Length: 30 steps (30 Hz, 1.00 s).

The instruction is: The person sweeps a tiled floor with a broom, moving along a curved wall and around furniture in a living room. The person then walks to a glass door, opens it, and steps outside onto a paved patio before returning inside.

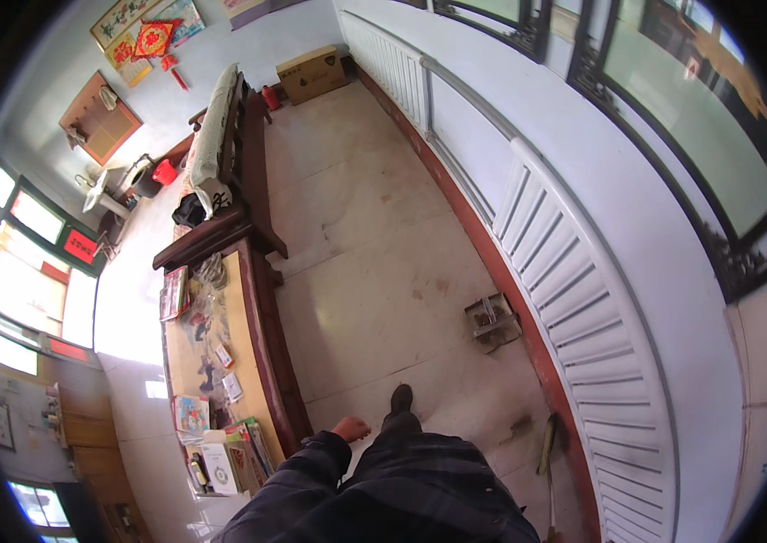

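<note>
My left hand (351,429) hangs low beside my thigh, near the side of the long wooden table (237,353). Its fingers are loosely bent and I see nothing in them, though the palm side is hidden. My right hand is out of view. On the table's near end stand several books and a white box (221,468), with a small bottle (198,473) beside them. Two small packs (232,387) and a colourful booklet (191,415) lie further along. A stack of magazines (174,293) and a crumpled clear plastic bag (212,271) rest at the far end.
A dustpan (493,322) lies on the floor beside the white radiator (580,285); a broom (546,444) is nearer me. Beyond the table stands a dark wooden settee (258,183). A red thermos (270,98) and a cardboard box (312,75) are by the far wall.
</note>
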Each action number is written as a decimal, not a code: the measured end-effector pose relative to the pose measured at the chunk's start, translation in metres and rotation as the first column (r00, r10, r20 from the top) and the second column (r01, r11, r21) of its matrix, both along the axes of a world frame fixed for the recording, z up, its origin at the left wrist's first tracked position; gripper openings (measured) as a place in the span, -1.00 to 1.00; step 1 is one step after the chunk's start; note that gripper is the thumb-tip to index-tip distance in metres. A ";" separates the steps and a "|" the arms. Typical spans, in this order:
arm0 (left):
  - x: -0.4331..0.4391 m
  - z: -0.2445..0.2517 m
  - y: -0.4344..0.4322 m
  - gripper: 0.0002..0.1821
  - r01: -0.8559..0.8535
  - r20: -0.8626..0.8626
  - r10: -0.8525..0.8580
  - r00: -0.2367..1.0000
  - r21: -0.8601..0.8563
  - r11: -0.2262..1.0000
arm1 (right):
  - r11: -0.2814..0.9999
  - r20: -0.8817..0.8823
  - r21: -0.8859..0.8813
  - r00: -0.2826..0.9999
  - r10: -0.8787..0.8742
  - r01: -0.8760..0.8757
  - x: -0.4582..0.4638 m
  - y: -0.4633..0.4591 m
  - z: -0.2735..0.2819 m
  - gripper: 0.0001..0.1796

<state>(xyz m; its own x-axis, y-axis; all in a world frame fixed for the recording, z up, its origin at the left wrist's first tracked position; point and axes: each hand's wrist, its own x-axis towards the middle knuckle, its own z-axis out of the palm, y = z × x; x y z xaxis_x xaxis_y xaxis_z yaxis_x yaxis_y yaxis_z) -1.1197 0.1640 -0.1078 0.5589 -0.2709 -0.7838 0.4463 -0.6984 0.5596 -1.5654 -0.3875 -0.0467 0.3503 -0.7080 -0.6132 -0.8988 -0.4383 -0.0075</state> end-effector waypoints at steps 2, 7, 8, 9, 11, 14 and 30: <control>0.023 -0.006 0.020 -0.71 0.010 0.029 -0.010 1.000 -0.016 1.000 | 0.993 -0.050 0.015 0.992 -0.118 0.119 0.004 0.032 0.014 -0.65; 0.095 -0.018 0.061 -0.75 0.206 0.132 -0.200 0.971 -0.035 0.978 | 0.956 -0.155 0.073 0.951 -0.269 0.283 0.033 0.112 0.025 -0.61; 0.107 -0.019 0.064 -0.74 0.158 0.141 -0.147 0.979 -0.068 0.985 | 0.952 -0.162 0.081 0.946 -0.281 0.297 0.038 0.121 0.026 -0.61; 0.121 -0.020 0.064 -0.73 0.149 0.169 -0.132 0.977 -0.096 0.984 | 0.946 -0.173 0.087 0.940 -0.294 0.311 0.042 0.129 0.027 -0.61; 0.144 -0.018 0.060 -0.72 0.052 0.126 -0.036 0.991 -0.128 0.990 | 0.938 -0.184 0.099 0.933 -0.310 0.331 0.050 0.141 0.031 -0.61; 0.171 -0.011 0.040 -0.69 -0.092 0.010 0.093 0.996 -0.093 0.991 | 0.923 -0.195 0.117 0.919 -0.342 0.368 0.055 0.156 0.037 -0.61; 0.342 0.113 -0.137 -0.71 0.517 0.565 -0.463 0.683 0.073 0.853 | 0.774 -0.196 0.184 0.795 -0.575 0.605 0.028 0.265 0.067 -0.61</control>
<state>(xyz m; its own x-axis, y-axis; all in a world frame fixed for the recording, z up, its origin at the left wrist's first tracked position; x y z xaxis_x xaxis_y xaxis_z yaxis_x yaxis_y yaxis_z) -0.7780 0.0271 0.0047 0.6460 -0.6792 -0.3484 -0.3447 -0.6668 0.6608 -1.5372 -0.1226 0.0208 -0.1783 -0.5872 -0.7895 -0.9799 0.1791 0.0880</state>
